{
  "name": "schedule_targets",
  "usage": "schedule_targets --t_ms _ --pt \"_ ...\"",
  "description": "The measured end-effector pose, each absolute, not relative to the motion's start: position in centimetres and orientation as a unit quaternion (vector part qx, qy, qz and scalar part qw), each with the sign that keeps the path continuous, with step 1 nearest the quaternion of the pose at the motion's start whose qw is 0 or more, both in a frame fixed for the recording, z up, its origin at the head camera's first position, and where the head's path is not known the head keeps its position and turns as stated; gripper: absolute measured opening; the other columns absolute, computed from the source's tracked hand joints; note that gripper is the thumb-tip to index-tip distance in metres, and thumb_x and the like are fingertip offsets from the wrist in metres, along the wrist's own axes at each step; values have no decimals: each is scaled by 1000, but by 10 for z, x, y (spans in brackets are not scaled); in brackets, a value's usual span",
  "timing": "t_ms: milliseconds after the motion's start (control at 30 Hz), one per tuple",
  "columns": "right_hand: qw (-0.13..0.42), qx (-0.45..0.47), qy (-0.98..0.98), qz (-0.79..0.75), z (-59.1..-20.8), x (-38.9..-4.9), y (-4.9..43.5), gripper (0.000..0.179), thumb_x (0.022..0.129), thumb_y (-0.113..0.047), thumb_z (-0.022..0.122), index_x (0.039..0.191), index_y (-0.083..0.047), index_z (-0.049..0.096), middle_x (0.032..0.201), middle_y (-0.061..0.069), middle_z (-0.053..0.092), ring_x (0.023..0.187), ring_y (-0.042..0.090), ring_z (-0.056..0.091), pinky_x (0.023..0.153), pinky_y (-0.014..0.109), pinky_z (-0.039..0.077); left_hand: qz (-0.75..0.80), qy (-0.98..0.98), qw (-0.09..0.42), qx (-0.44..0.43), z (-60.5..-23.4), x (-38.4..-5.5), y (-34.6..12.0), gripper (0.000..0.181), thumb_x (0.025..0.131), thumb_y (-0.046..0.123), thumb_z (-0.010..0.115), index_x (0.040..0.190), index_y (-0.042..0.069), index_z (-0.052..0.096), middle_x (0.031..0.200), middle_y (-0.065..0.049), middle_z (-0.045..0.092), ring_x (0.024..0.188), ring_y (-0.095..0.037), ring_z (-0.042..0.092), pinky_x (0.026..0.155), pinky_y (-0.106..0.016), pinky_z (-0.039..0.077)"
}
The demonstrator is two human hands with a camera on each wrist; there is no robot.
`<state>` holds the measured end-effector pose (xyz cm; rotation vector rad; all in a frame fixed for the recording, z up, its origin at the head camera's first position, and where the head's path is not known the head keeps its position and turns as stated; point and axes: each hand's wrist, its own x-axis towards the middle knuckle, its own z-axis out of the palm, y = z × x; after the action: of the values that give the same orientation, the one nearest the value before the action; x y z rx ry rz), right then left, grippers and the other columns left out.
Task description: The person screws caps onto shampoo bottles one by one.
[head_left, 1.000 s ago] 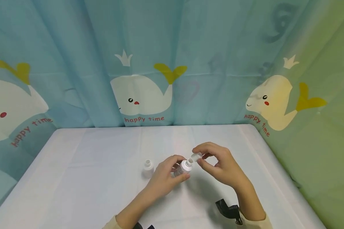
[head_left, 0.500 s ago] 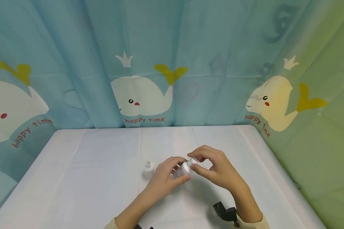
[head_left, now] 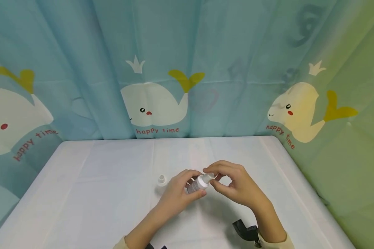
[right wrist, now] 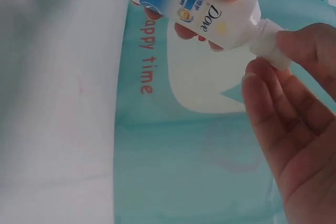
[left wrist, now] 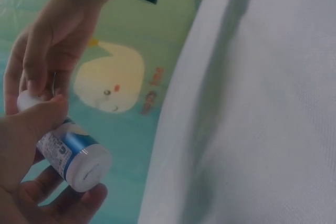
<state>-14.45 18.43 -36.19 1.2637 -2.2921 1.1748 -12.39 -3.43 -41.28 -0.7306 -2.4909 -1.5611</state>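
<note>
My left hand [head_left: 178, 193] grips a small white Dove bottle [right wrist: 231, 22] with a blue band, held tilted above the table, its neck pointing up and to the right. A white cap [right wrist: 270, 44] covers the neck; whether it is threaded tight cannot be seen. The thumb and fingers of my right hand [head_left: 235, 180] pinch that cap. In the left wrist view the bottle's base [left wrist: 92, 169] faces the camera. A second small white bottle [head_left: 161, 179], upright with an uncapped mouth, stands on the table left of my left hand, partly hidden behind it.
The white-covered table [head_left: 112, 173] runs back to a blue-green curtain [head_left: 224, 52] printed with whales. Black wrist mounts [head_left: 247, 232] sit at my forearms, close above the tabletop.
One second ago the cap was apart from the bottle's open mouth. My right hand has moved it left and down onto the neck. The left hand has barely moved.
</note>
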Motion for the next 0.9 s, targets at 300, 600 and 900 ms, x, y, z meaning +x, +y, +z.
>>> schedule_targets --t_ms 300,600,900 --pt "143 420 -802 399 -363 -143 181 30 86 -6 76 113 -19 70 113 -5 68 103 12 64 76 27 57 -510 -823 51 -247 -414 -121 -33 41 84 32 81 120 21 64 113 13 64 97 -6 60 82 -24 55" --pt "130 443 -788 406 -361 -143 183 35 84 1 75 114 -15 68 108 -4 69 93 9 64 71 24 57 -505 -828 51 -238 -412 -123 -35 40 84 36 80 118 23 64 110 15 64 96 -5 59 82 -25 55" --pt "143 434 -793 402 -362 -144 180 29 86 -4 76 112 -16 70 111 -7 68 99 12 65 75 26 57 -497 -830 59 -246 -413 -121 -34 42 84 34 80 120 20 65 113 12 65 95 -6 60 80 -24 55"
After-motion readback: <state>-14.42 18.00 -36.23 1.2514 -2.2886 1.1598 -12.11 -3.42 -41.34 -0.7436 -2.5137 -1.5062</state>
